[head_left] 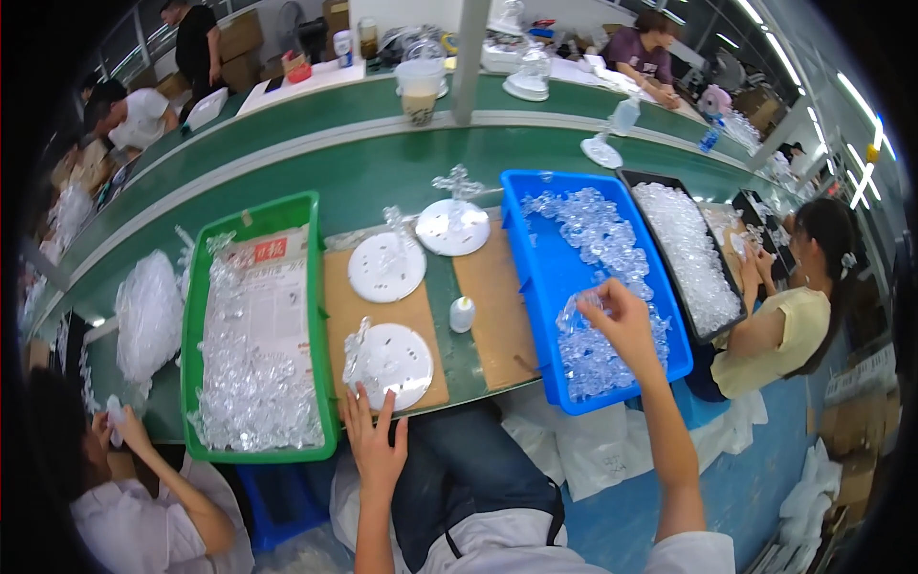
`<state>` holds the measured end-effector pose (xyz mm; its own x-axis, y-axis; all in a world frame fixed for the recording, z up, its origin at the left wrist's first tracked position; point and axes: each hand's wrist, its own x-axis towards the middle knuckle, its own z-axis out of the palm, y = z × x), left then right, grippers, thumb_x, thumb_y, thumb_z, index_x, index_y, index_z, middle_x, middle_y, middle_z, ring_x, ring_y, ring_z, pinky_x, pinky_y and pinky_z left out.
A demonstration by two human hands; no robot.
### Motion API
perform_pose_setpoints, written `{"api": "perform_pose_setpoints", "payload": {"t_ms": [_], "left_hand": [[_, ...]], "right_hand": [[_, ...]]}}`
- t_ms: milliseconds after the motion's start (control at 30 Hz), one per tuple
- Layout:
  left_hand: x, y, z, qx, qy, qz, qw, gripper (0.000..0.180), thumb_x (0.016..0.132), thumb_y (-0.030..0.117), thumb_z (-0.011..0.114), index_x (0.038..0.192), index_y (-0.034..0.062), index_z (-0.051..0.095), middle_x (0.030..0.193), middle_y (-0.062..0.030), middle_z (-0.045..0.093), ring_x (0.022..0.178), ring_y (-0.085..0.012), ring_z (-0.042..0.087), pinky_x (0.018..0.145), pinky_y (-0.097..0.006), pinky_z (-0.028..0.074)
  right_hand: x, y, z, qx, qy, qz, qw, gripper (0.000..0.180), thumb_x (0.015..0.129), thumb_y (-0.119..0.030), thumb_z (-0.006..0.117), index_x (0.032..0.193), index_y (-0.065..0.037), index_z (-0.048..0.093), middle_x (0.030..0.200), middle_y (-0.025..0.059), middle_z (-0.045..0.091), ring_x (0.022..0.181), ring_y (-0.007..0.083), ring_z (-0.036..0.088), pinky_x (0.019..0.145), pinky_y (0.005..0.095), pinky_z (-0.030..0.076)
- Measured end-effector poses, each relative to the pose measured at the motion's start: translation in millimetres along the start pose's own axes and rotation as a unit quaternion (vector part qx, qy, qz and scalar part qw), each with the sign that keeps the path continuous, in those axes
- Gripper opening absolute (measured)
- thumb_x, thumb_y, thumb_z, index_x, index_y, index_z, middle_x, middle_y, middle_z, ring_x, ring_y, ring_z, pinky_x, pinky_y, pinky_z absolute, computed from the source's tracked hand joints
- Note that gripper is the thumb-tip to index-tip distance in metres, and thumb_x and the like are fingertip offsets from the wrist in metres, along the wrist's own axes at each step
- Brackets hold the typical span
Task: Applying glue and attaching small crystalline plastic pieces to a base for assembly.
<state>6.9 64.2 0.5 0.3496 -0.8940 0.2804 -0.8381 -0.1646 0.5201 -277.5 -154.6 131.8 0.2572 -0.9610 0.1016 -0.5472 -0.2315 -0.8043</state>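
Note:
My right hand [623, 323] pinches a clear plastic piece [577, 310] above the blue tray [538, 256], which holds many similar clear pieces. At the table's front edge, my left hand [377, 442] has its fingers spread, the tips touching the near rim of a white round disc [405, 362]. A clear plastic part [358, 346] stands on that disc's left side. Two more white discs, one to the far left [368, 277] and one farther back [438, 237], carry clear upright parts. A small white squeeze bottle [462, 316] stands between the discs and the blue tray.
A green tray [325, 392], lined with newspaper [277, 311] and heaped with clear parts, stands on the left. Right of the blue tray is a black tray [703, 320] of clear pieces. Co-workers sit at both sides. A metal post [467, 67] rises beyond the table.

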Motion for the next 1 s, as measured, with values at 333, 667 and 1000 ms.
{"api": "perform_pose_setpoints", "payload": {"t_ms": [333, 667, 1000], "left_hand": [[6.3, 1.4, 7.1, -0.034, 0.025, 0.026, 0.999, 0.034, 0.085, 0.020, 0.060, 0.115, 0.0054, 0.058, 0.145, -0.0218, 0.030, 0.132, -0.0448, 0.026, 0.107, -0.055, 0.022], [7.3, 3.9, 5.3, -0.057, 0.031, -0.002, 0.998, 0.036, 0.087, 0.020, 0.059, 0.120, 0.0074, 0.056, 0.144, -0.0214, 0.031, 0.132, -0.0442, 0.027, 0.106, -0.056, 0.022], [15.4, 12.0, 11.8, 0.052, 0.089, -0.037, 0.994, 0.035, 0.084, 0.020, 0.063, 0.119, 0.0182, 0.062, 0.129, -0.0195, 0.050, 0.122, -0.0373, 0.044, 0.103, -0.047, 0.030]], "right_hand": [[-57.2, -28.5, 199.9, 0.092, -0.027, -0.100, 0.990, 0.023, 0.078, -0.019, 0.073, 0.080, -0.001, 0.060, 0.086, 0.0066, 0.062, 0.065, 0.0130, 0.059, 0.057, 0.0250, 0.047], [-56.4, -31.8, 215.5, 0.064, -0.050, -0.093, 0.992, 0.024, 0.078, -0.021, 0.071, 0.080, -0.002, 0.055, 0.078, 0.0115, 0.053, 0.059, 0.0265, 0.056, 0.054, 0.0347, 0.046], [-50.5, -22.6, 189.2, 0.046, 0.021, -0.135, 0.989, 0.034, 0.078, -0.014, 0.071, 0.103, 0.000, 0.054, 0.094, 0.0104, 0.056, 0.073, 0.0202, 0.058, 0.065, 0.0307, 0.046]]}}
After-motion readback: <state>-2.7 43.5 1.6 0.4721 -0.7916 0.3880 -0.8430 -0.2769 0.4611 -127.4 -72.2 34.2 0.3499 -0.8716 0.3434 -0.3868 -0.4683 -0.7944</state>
